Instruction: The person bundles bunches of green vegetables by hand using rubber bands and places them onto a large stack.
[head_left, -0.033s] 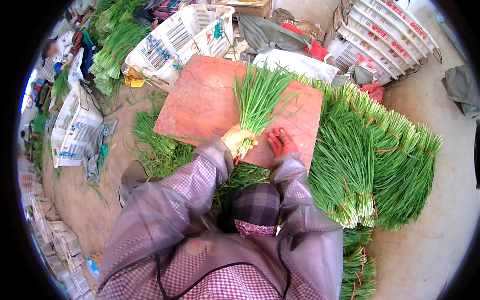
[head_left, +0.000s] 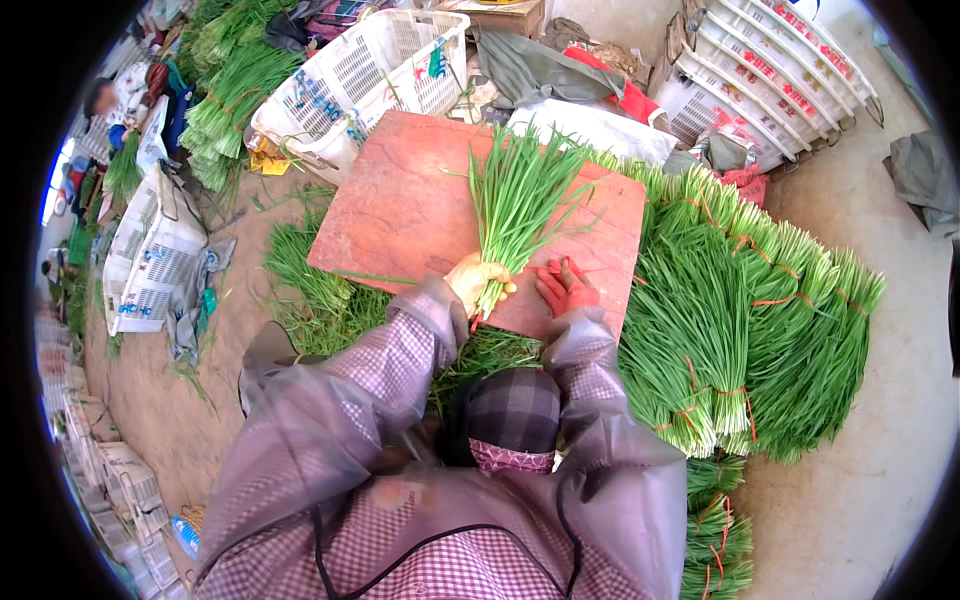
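Observation:
My left hand (head_left: 480,283), in a pale yellowish glove, is closed around the stem end of a bunch of garlic chives (head_left: 520,200). The green leaves fan away from me over a reddish board (head_left: 400,180). A bit of red tie hangs below that hand. To its right, my right hand (head_left: 566,288) in a red glove rests at the board's near edge. Its fingers are bent together at a thin red tie, hard to tell apart from the glove. Tied bundles of chives (head_left: 700,300) lie stacked right of the board.
Loose chives (head_left: 320,300) lie on the floor left of and under the board. A white crate (head_left: 290,110) stands behind it, another crate (head_left: 150,250) farther left. Nested white baskets (head_left: 760,80) lean at the back right. More bundles (head_left: 720,530) lie near my right side.
My right hand has shifted slightly and its fingers have drawn in, with a red strand now showing at the fingertips. The left hand stays around the chives.

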